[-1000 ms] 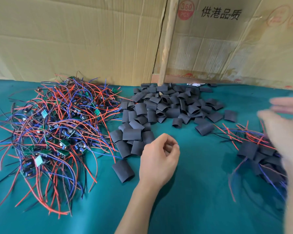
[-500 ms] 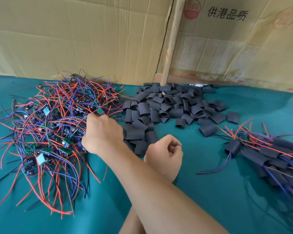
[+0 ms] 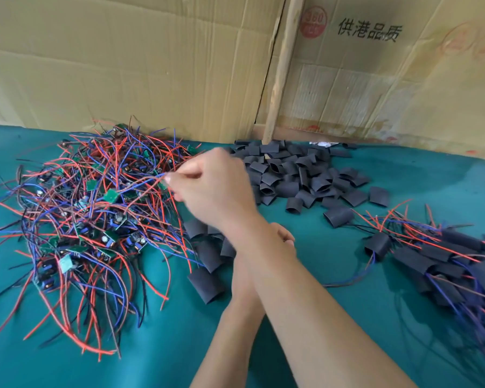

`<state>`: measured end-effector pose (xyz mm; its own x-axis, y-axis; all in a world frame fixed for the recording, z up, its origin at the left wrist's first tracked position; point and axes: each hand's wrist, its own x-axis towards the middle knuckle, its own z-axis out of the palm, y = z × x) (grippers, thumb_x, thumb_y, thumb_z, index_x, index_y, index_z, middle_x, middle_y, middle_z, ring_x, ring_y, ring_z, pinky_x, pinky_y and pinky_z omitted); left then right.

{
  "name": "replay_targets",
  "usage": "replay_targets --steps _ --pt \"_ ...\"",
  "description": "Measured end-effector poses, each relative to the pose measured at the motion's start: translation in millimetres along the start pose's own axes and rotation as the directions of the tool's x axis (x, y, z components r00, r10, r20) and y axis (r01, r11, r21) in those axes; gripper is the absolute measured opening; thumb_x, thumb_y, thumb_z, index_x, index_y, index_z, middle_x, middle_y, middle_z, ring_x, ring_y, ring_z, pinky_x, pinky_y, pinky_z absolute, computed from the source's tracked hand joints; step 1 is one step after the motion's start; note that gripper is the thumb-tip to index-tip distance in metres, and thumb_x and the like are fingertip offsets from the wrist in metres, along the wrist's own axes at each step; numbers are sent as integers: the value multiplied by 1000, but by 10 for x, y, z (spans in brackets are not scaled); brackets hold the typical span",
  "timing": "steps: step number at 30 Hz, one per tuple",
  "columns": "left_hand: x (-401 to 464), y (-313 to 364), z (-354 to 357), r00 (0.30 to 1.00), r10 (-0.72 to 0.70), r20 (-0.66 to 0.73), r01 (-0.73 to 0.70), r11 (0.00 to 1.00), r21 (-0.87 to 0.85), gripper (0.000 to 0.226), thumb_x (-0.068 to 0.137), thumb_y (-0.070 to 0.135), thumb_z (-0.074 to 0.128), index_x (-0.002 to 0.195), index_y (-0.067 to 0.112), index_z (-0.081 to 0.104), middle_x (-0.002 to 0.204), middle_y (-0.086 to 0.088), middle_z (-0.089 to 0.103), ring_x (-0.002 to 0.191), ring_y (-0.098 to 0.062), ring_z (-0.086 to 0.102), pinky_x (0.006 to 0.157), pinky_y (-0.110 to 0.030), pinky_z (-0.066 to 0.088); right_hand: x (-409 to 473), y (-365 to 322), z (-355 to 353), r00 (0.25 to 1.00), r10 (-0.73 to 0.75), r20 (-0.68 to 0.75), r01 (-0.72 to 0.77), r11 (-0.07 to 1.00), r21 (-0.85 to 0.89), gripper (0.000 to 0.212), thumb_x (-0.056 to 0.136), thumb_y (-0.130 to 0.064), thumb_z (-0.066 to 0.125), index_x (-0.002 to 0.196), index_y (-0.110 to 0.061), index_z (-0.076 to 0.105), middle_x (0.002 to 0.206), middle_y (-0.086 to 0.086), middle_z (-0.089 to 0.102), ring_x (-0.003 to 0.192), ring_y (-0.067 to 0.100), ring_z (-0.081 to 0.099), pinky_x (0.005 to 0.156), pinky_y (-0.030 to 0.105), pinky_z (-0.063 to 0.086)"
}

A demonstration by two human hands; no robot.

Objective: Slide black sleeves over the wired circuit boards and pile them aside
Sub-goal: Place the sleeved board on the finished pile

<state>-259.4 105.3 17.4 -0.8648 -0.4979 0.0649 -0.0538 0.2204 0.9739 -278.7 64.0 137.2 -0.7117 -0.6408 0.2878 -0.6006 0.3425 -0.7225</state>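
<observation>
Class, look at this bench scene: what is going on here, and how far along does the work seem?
A person is fitting black sleeves onto wired circuit boards. The right hand reaches across the left forearm and pinches wires in the tangled pile of bare boards, picking out the next one. The left hand is mostly hidden beneath the right arm, so its grip cannot be judged. Loose sleeves lie heaped in the middle, and finished sleeved boards are piled at the right. Many bare boards remain.

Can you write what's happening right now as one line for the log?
step: fetching next board | right hand: crossed over, pinching wires in tangled pile | left hand: mostly hidden | sleeved pile: right
</observation>
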Motion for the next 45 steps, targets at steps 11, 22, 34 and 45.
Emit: replay_targets --steps 11,22,34,45 --pt "13 295 -191 966 -217 -140 67 734 -676 32 105 26 36 107 7 62 75 -14 75 55 -23 68 42 -23 46 -953 874 -851 991 101 -86 -80 972 219 20 85 -30 69 71 -17 77 59 0 66 56 5 51 51 23 41" --pt "-57 228 -160 944 -58 -325 -122 853 -507 20 101 -2 49 104 11 63 74 -9 73 58 -22 71 49 -23 52 -760 1228 -897 895 366 256 -425 874 235 31 76 -35 56 86 -23 82 92 -2 79 88 14 70 76 34 53" --pt "-107 231 -125 953 29 -303 -154 905 -398 39 73 10 42 98 15 71 62 -19 66 46 -17 57 48 -18 43 -629 1422 -566 948 310 -71 -311 951 -5 22 82 -5 75 86 -27 73 73 -6 65 61 11 56 65 27 47" --pt "-95 177 -81 999 35 13 -32 984 -178 44 77 14 43 87 35 80 72 3 71 59 -8 62 57 -17 47 -880 1446 -757 919 382 99 -346 658 668 31 73 -9 51 94 -8 74 94 10 77 77 23 67 62 30 49"
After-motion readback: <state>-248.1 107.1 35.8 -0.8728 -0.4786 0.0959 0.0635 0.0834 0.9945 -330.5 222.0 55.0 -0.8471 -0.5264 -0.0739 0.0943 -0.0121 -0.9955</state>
